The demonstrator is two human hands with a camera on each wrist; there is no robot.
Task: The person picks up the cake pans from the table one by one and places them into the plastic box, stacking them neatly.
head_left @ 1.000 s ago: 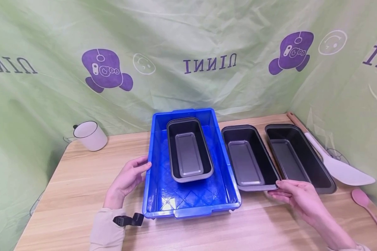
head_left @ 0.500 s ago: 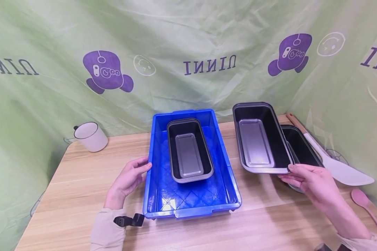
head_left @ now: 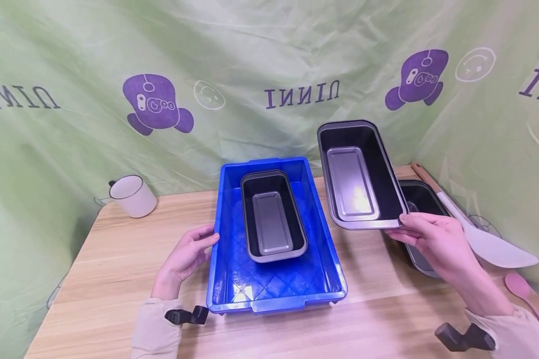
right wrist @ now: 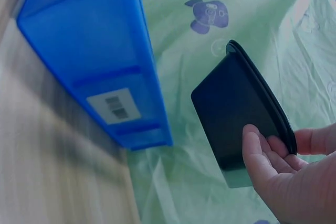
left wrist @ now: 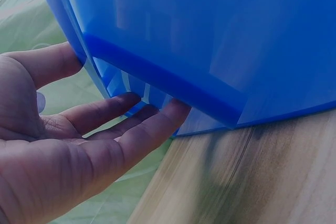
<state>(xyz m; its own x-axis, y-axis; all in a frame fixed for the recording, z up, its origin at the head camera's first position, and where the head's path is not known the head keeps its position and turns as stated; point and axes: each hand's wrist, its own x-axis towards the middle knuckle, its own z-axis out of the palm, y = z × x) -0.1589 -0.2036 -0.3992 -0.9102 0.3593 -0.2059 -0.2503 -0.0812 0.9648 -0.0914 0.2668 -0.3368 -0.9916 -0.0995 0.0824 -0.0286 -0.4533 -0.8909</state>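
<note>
My right hand (head_left: 435,242) pinches the near right corner of a dark loaf pan (head_left: 352,184), which hangs in the air just right of the blue bin (head_left: 276,304). In the right wrist view the thumb lies on the rim of that pan (right wrist: 231,114) and the fingers (right wrist: 257,150) rest against its outer wall. A second loaf pan (head_left: 271,224) lies inside the bin. At the bin's left side, my left hand (head_left: 184,257) holds the rim; in the left wrist view the thumb is at the edge and the fingers (left wrist: 152,124) curl under the lip.
Another dark pan (head_left: 424,249) stands on the table at the right, partly hidden by my right hand. Beside it lie a white spatula (head_left: 498,247) with a wooden handle and a pink spoon (head_left: 518,286). A white mug (head_left: 134,197) stands at the back left. Green cloth hangs behind.
My right hand has lifted the middle pan off the table, first up and to the right, then further up and back left towards the bin. My left hand has stayed at the bin's rim.
</note>
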